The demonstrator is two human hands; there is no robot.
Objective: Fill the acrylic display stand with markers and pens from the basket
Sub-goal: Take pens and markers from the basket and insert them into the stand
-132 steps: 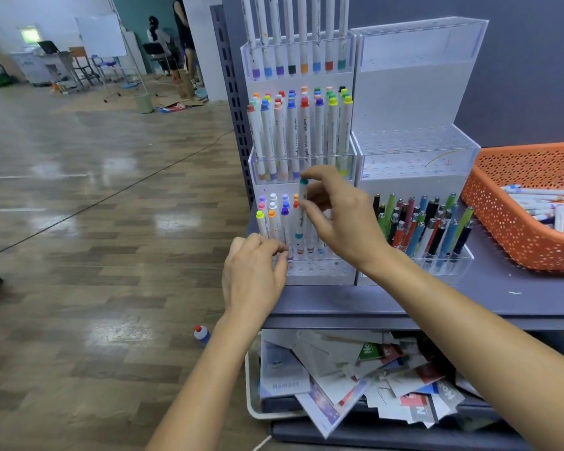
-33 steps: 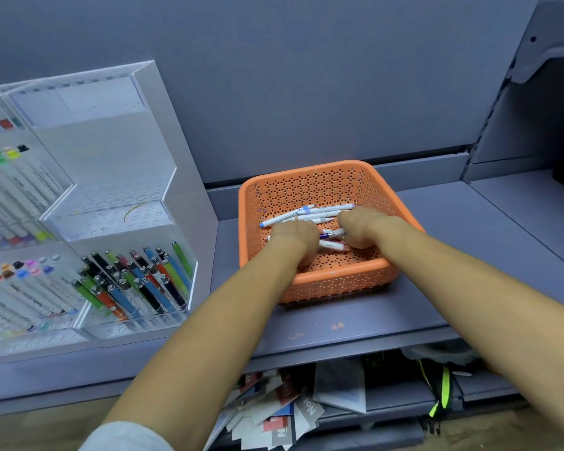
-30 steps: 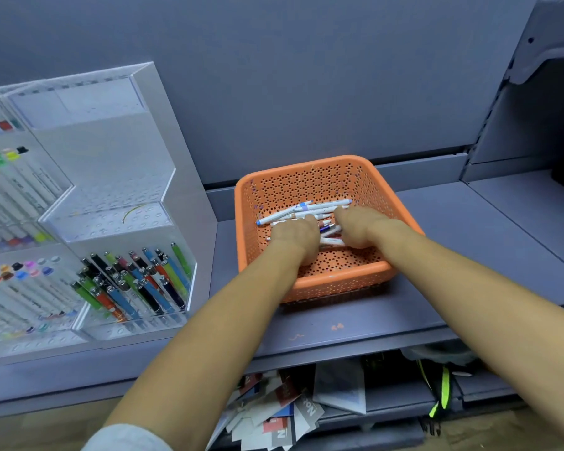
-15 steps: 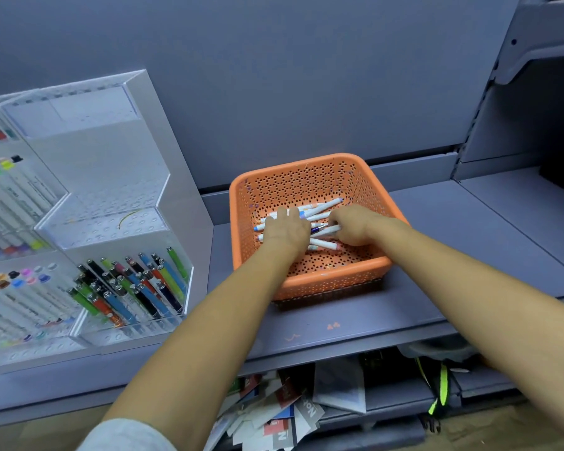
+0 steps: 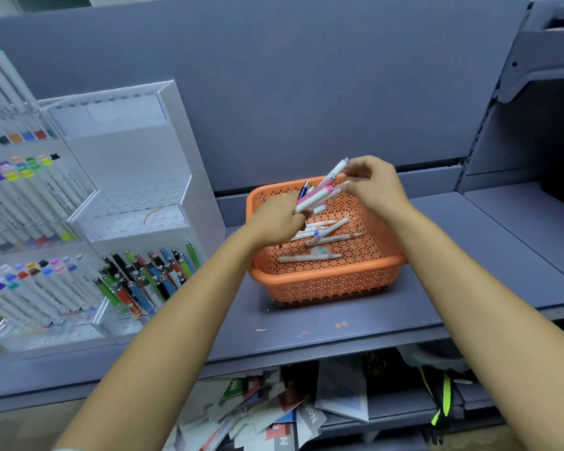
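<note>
The left hand (image 5: 275, 219) grips a bundle of pens (image 5: 319, 192) by its lower end, fingers curled round it, above the orange basket (image 5: 326, 283). The right hand (image 5: 376, 187), at 2 o'clock from the left, pinches the bundle's upper tips with curled fingers. The bundle slants towards 1 o'clock. Loose pens (image 5: 323, 236) lie on the basket floor. The basket stands on a grey shelf (image 5: 339, 323). At 9 o'clock from it stands the acrylic display stand (image 5: 137, 190), holding markers (image 5: 30, 196) in its left column and coloured pens (image 5: 150, 275) in its lowest right tier. Scattered papers (image 5: 274, 415) lie at 6 o'clock, beneath the shelf.
</note>
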